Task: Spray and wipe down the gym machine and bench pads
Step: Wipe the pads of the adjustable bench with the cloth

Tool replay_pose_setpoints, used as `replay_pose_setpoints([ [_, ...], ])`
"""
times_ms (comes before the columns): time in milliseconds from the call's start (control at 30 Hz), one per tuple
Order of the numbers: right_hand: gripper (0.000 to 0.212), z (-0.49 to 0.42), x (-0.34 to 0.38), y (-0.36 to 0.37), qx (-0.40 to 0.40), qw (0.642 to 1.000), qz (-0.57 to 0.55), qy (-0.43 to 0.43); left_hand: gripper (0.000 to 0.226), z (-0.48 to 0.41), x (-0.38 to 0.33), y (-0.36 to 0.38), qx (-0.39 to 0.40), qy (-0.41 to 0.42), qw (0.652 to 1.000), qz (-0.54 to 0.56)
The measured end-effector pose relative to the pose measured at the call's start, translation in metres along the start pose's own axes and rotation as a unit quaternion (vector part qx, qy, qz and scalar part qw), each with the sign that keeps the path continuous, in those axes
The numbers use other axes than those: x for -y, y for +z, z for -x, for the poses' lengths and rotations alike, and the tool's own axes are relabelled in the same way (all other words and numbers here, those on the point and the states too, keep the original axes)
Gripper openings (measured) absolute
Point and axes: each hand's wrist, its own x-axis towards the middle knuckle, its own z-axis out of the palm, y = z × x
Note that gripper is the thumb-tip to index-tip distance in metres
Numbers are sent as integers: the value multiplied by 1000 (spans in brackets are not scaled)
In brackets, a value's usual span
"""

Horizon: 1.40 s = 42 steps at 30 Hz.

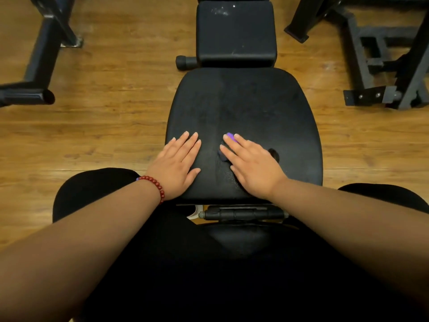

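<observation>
1. Black-clad legs [209, 275] are seen closest to the camera at 6 o'clock, astride the bench, with both bare forearms stretched over them toward 12 o'clock.
2. The left hand [175, 166] is laid flat on the 7 o'clock part of the black padded surface [243, 101]. Its fingers [192, 145] are kept straight and close together, the thumb is spread toward 3 o'clock, and nothing is gripped.
3. A red bead bracelet [154, 185] is worn on the left wrist.
4. The right hand [253, 166] is pressed palm-down on the same surface, at 3 o'clock of the left hand and apart from it. Its fingers are extended and slightly spread, not curled.
5. A small dark wad [222, 155] is held down under those fingers, near the middle of the surface's near half. A purple tip is shown between two fingertips at 11 o'clock of the hand. What the wad is made of cannot be told.
6. A small dark hole [274, 154] is seen in the surface just at 2 o'clock of the right hand.
7. The back pad [235, 31] is set at 12 o'clock of the surface, with white specks near its far edge.
8. A black hinge bar [243, 214] is seen below the near edge of the surface.
9. Black metal frames are placed on the wooden floor [116, 66] at 10 o'clock [44, 54] and 2 o'clock [383, 54], well apart from the bench.
</observation>
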Motion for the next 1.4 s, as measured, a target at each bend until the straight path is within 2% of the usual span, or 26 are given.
replay_pose_setpoints([
  [100,54,20,8,9,14,984,23,-178,75,-1,4,3,-3,12,1000,10],
  [167,52,21,1,8,22,973,32,-229,75,-1,8,6,-3,23,1000,18],
  [233,50,12,-11,5,3,979,16,-204,73,-1,11,4,-6,37,999,17],
  [333,51,4,-28,-5,-7,997,-2,-74,71,1,21,0,-10,20,1000,-3],
  [367,51,5,-29,-5,-1,998,0,-63,73,2,26,-1,-1,11,1000,-4],
  [433,52,13,-22,-1,-3,993,15,-113,76,3,33,-2,14,20,1000,-9],
  [533,51,19,6,7,7,974,10,-226,78,3,37,1,-10,36,999,-13],
  [633,47,13,16,13,2,966,-4,-260,75,1,39,4,-7,44,999,-21],
  [733,48,17,-9,13,10,954,19,-299,73,1,40,6,-12,47,999,-14],
  [867,51,31,-30,10,17,956,41,-290,73,1,40,7,-17,41,999,-9],
  [1067,49,-7,32,15,-9,961,0,-276,69,1,41,8,-25,48,998,-8],
  [1300,55,35,-29,12,49,952,35,-300,68,1,43,12,-47,55,997,3],
  [1400,53,26,-14,12,24,956,23,-291,68,1,42,12,-39,51,998,13],
])
